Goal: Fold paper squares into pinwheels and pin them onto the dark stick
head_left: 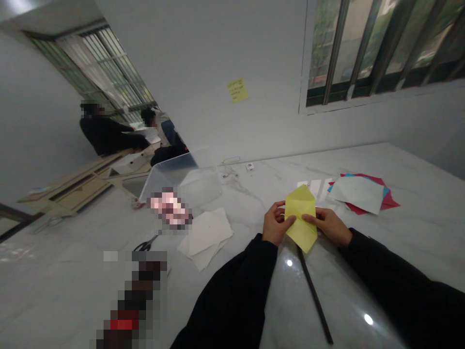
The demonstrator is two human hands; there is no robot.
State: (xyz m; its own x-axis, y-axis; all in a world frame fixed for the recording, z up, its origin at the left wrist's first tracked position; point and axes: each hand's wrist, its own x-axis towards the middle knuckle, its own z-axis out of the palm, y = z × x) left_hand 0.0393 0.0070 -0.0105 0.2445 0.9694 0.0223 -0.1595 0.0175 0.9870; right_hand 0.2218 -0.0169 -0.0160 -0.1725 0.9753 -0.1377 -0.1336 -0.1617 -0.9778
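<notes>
A folded yellow sheet of paper [301, 198], pointed at top and bottom, is held up between my two hands over the marble-patterned table. My left hand [276, 224] grips its left edge, thumb on the front face. On the opposite edge, my right hand [332, 225] pinches it the same way; the fingers behind the paper are partly hidden. Below the paper, a long thin dark stick [315, 300] lies on the table. To the right rests a pile of folded paper, with a white piece [358, 193] over red [390, 198] and blue ones.
White sheets [209, 232] lie left of my arms, near black scissors [145, 244] and a pixelated dark-and-red object [127, 310]. A clear plastic bin [170, 169] stands behind them. A yellow note [237, 90] is on the wall. Two people sit at the far left.
</notes>
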